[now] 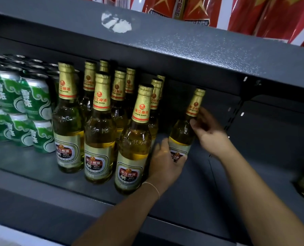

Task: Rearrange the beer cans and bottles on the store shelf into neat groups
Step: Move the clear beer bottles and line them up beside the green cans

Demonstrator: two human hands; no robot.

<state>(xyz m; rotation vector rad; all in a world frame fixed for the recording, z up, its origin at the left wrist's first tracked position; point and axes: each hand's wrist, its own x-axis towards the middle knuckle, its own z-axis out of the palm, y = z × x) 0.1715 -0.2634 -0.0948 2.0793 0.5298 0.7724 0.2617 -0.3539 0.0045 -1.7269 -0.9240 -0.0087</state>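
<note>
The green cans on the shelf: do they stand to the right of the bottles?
No. The green cans are stacked at the far left of the shelf, left of the bottles.

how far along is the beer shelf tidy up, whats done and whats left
Looks done: the green cans sit stacked two high at the left, and the main bottle group stands upright in rows beside them. In hand: one stray bottle, tilted and apart to the right, with the left hand at its base and the right hand at its neck. Left: stand it in with the group.
</note>
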